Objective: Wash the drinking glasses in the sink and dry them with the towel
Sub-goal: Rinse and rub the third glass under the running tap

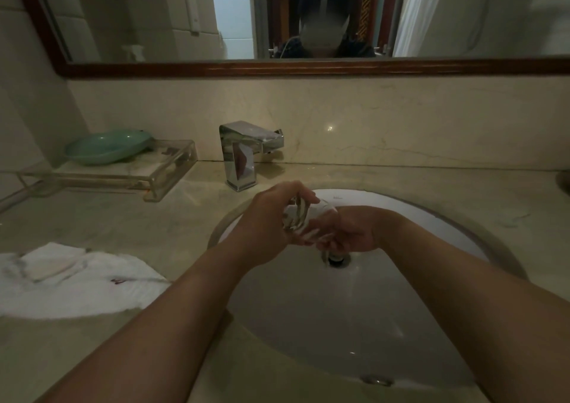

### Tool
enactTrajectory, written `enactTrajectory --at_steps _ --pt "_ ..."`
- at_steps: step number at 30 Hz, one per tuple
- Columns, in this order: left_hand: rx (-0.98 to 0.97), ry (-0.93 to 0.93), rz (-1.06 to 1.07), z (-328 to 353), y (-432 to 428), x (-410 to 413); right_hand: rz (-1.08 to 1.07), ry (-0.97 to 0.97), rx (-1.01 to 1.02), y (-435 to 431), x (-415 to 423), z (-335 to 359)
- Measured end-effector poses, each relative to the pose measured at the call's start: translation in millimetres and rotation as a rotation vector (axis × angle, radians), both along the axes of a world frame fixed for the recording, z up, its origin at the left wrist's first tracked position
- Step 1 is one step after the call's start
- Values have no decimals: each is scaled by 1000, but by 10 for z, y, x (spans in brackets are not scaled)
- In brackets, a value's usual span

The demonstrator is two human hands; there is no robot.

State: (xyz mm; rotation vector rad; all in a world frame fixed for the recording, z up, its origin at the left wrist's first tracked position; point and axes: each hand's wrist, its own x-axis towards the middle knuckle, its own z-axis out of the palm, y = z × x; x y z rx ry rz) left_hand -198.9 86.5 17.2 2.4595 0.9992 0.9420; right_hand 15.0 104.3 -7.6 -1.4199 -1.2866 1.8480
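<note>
Left grip (271,223): reaches in from the lower left over the sink, fingers and thumb curled round the drinking glass from above; the fingers show through the clear wall.
Right grip (348,233): comes in from the right, palm turned up and loosely spread, its fingers (311,238) lying fairly straight against the underside of the glass; it wraps round nothing.
Drinking glass (320,209): clear, tipped onto its side between the two grips, held in the air above the basin, its mouth toward the right grip; blur hides finer detail.
Sink (324,325): white oval basin set into the surface, directly below both grips.
Drain (337,259): dark metal ring just below the right grip.
Overflow hole (376,380): on the near wall of the basin, well below the grips.
Tap (243,152): square chrome body beyond the left grip, spout pointing right.
Towel (77,291): white, spread flat on the surface well to the left of the left grip, with a small folded white piece on top and a small red mark near it.
Soap dish (108,145): pale green, shallow, far left and beyond the left grip, resting on a clear tray (160,171).
Surface (123,223): beige marble all round the basin.
Mirror (154,17): dark wood frame, on the wall beyond both grips.
</note>
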Motion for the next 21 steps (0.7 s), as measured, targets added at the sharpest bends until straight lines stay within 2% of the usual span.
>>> enactTrajectory --at_steps 2,6,10,16,18,20,21 --pt "-22 4 18 -1 2 -5 28 -23 14 -20 2 26" --pt "-209 -42 71 -26 45 -9 74 -128 33 -40 -40 113" --pt "-395 34 129 -106 46 -3 43 -183 107 -41 -108 221" --pt "-763 -388 164 48 1 -13 -1 91 85 -4 -95 220" --pt "-815 -447 176 87 16 -10 -70 -35 206 27 -151 176" --pt "-829 -470 159 94 37 -35 -182 -278 477 32 -292 119" --pt "-846 -487 147 97 46 -43 -258 -331 606 50 -361 87"
